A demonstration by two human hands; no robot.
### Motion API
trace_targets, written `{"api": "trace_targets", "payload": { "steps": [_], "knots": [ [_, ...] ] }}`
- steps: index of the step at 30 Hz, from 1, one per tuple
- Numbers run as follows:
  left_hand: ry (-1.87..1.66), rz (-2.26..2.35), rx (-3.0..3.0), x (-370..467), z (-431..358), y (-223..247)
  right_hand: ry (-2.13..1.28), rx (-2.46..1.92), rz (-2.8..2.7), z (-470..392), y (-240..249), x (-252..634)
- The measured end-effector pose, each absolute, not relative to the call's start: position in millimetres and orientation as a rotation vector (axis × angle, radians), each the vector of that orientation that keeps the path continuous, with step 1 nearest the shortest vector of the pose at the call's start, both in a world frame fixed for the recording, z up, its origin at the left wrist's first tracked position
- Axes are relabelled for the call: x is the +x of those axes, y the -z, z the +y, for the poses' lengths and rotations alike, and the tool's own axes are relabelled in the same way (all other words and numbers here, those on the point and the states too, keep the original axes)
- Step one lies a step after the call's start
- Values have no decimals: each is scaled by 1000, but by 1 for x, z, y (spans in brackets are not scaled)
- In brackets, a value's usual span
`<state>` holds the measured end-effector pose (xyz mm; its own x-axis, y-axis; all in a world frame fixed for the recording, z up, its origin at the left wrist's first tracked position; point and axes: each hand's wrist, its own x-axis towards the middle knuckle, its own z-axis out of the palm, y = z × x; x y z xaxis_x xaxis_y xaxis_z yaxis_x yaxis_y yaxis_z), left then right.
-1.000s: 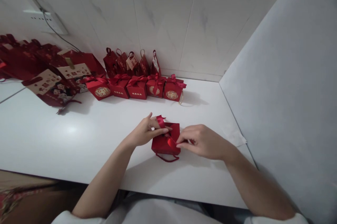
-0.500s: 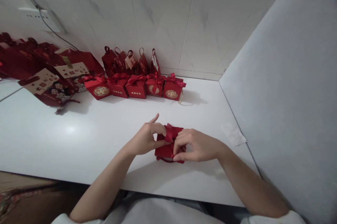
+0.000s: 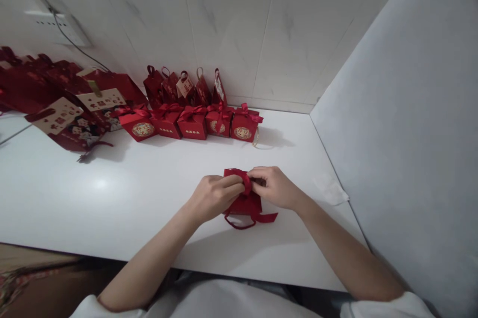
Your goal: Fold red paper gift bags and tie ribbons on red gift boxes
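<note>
A small red box (image 3: 244, 206) sits on the white table between my hands, partly covered by them. My left hand (image 3: 220, 192) pinches the red ribbon (image 3: 247, 182) over the top of the box. On the ribbon's other side, my right hand (image 3: 271, 184) has its thumb and fingers closed on it. One ribbon tail lies out to the right of the box's near edge. A dark red cord handle (image 3: 240, 227) loops toward me from the box.
Five red boxes with bows (image 3: 192, 126) stand in a row near the wall, small handled boxes (image 3: 201, 90) behind them. Larger red gift boxes (image 3: 70, 124) fill the left. A white tissue (image 3: 332, 189) lies by the right partition (image 3: 403, 109).
Both hands have moved up toward the far side of the box and come together at the ribbon. My left fingers have closed. A ribbon tail and the cord loop now show at the near side.
</note>
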<state>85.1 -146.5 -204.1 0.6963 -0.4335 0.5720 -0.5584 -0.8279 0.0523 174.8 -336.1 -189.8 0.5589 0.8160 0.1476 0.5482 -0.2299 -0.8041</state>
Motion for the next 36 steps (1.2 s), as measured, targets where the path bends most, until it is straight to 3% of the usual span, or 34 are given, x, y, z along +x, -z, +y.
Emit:
{"api": "trace_targets", "payload": {
  "steps": [9,18,24,36],
  "knots": [
    [-895,-587,2639,78,-150,214,-477,-1885,-1111,-334,190,179],
    [-1078,-868,2690,85,-143,208,-480,-1869,-1237,-344,178,186],
    [-960,-1065,2755,87,-137,207,-533,-1863,-1528,-338,173,202],
    [-985,-931,2647,89,-142,207,-201,-2019,-1722,-323,180,197]
  ]
}}
